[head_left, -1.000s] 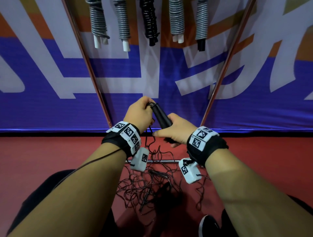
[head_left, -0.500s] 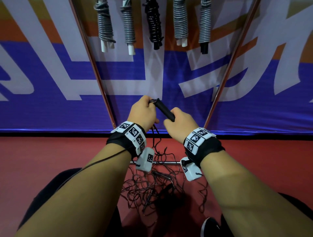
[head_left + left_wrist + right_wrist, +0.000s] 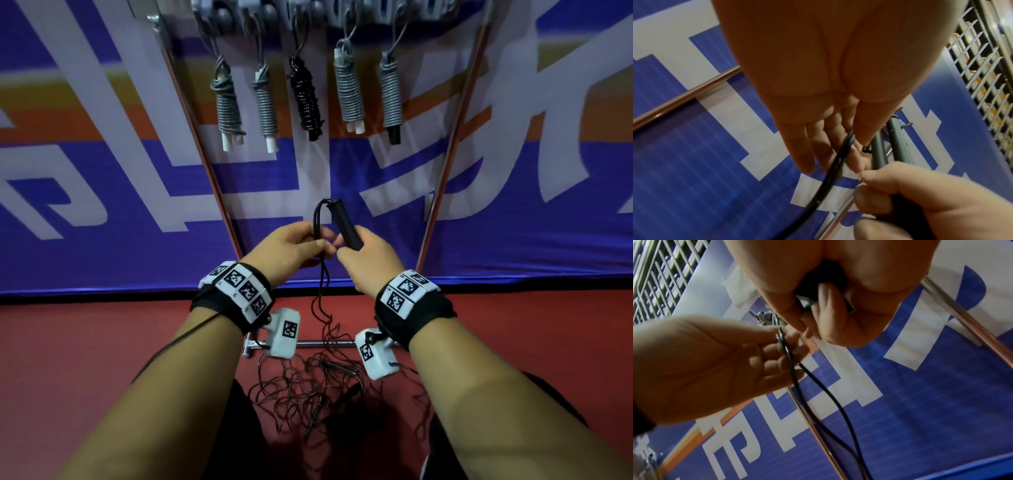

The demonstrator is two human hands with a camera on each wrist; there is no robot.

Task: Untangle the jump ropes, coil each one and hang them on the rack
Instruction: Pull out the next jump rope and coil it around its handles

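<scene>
The right hand (image 3: 370,260) is curled round the lower part of a black handle (image 3: 344,222), whose long axis tilts from the fist up and to the left, its cord end uppermost; out of that top end the black cord (image 3: 318,219) bends over in a short loop and drops to the left hand (image 3: 291,246), just beside the right, where thumb and fingertips pinch two strands together; the right wrist view shows the same pinch, with both strands running down and away from it; below the hands the cord hangs to the tangled ropes (image 3: 322,390) on the red floor, near the person's feet and in front of the rack's base bar (image 3: 322,343); so the free length lies straight down from the left hand, which I judge the better placed to feed it, while the right hand keeps the handle as the core to wind on; the rack (image 3: 308,13) is far and high, directly above both hands, with five coiled ropes (image 3: 305,99) already hanging; I cannot tell which hook is free; the risk, I judge, is snags rising from the pile
</scene>
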